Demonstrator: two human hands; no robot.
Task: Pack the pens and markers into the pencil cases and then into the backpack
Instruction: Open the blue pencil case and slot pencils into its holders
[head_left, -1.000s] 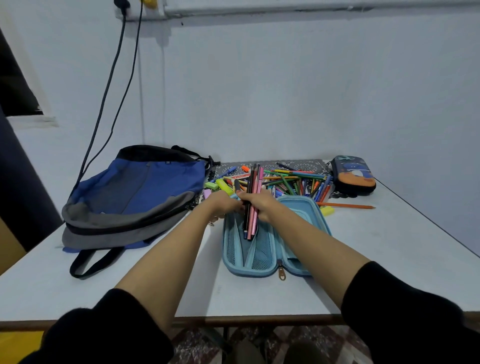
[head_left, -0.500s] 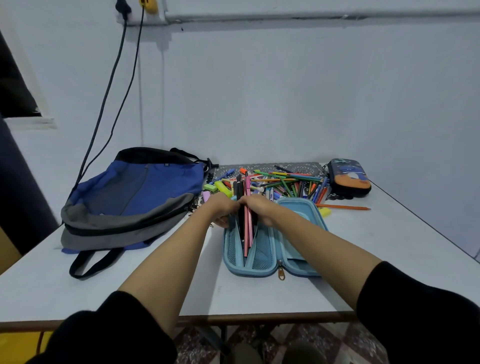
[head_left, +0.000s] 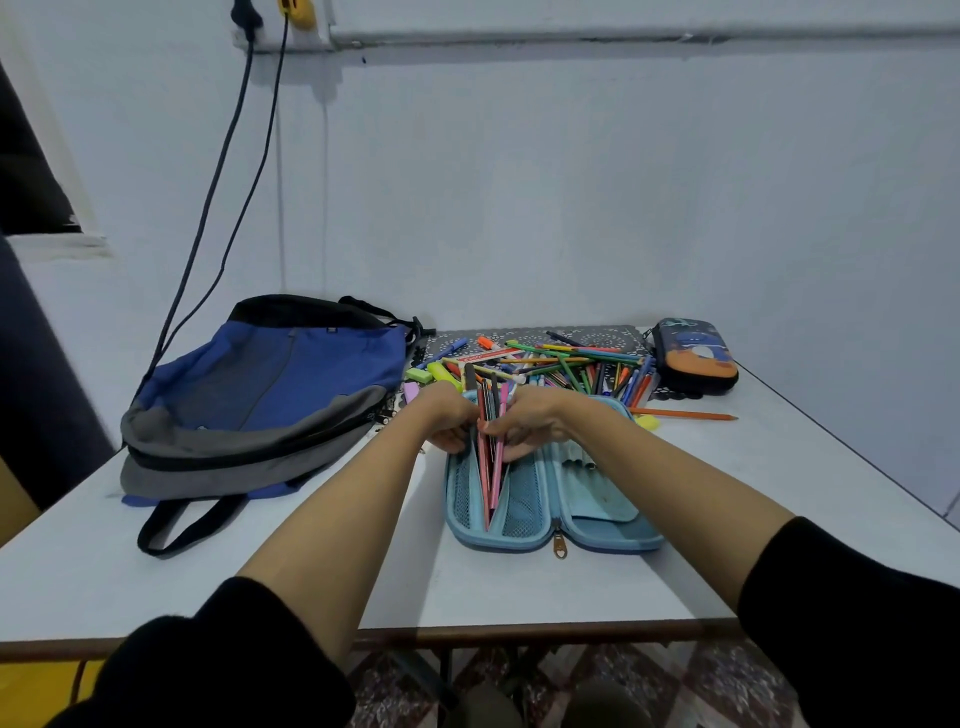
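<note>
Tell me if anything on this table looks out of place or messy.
One orange pencil lies alone on the table, apart from the loose pile of pens and markers behind the open blue case. Nothing looks spilled or damaged.

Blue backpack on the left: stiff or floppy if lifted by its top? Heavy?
Likely floppy: the backpack lies slumped and creased on the table. Probably light for its size, since it looks flat and unfilled. Its loose black strap would likely dangle and might snag the table edge.
</note>
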